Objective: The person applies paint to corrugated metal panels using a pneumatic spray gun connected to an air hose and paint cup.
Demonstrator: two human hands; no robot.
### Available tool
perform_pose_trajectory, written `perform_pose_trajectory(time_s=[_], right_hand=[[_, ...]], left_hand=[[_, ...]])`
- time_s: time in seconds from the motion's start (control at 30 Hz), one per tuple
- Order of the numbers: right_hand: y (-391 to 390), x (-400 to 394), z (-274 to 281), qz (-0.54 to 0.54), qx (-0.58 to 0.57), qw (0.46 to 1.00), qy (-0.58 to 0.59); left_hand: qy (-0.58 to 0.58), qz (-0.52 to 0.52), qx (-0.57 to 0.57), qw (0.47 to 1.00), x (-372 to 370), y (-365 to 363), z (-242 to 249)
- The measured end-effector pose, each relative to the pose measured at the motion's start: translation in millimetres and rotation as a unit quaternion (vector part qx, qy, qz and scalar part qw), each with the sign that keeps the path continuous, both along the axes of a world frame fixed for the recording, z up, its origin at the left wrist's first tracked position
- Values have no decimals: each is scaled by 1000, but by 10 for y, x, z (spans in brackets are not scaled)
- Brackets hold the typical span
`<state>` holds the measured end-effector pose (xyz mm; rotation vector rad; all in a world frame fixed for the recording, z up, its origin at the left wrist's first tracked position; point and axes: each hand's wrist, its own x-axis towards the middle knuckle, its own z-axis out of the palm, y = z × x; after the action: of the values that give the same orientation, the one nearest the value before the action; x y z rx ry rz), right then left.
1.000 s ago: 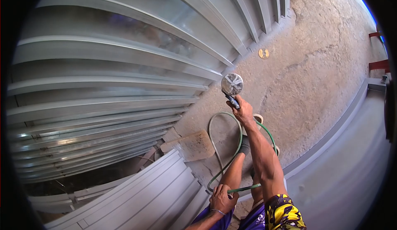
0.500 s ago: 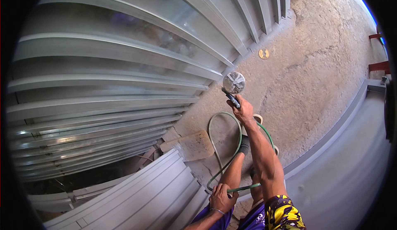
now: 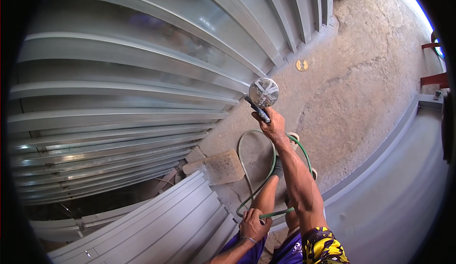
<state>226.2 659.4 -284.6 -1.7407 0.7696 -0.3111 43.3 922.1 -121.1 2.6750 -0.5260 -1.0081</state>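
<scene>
My right hand [image 3: 274, 126] is closed round the handle of a paint spray gun [image 3: 259, 110], with the arm stretched forward. On the gun sits a round cup [image 3: 264, 92] with a shiny, paint-smeared lid. The gun is close to the lower edge of a grey ribbed metal panel [image 3: 142, 55]. Down by my knee, my left hand [image 3: 254, 226] is wrapped round a green hose [image 3: 276, 213]. The hose loops over the floor by my feet and runs up along my right forearm.
Concrete floor [image 3: 351, 88] stretches to the right of the panel, with a yellowish disc [image 3: 301, 65] lying on it. A worn board [image 3: 223, 166] lies near my foot. Grey slats [image 3: 156, 221] are at lower left, and a grey metal beam [image 3: 394, 188] curves along the right. Red supports [image 3: 434, 80] stand beyond.
My right hand and the spray gun have shifted slightly left and up, nearer the panel edge. My left hand stays on the hose, almost unmoved.
</scene>
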Motion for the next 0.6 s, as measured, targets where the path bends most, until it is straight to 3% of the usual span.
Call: perform_pose_trajectory(time_s=[0.37,0.6], right_hand=[[-29,19,272,30,-68,996,-40],[-42,7,570,53,-60,988,-134]], left_hand=[[6,8,28,1000,3,-24,7],[3,8,33,999,22,-54,17]])
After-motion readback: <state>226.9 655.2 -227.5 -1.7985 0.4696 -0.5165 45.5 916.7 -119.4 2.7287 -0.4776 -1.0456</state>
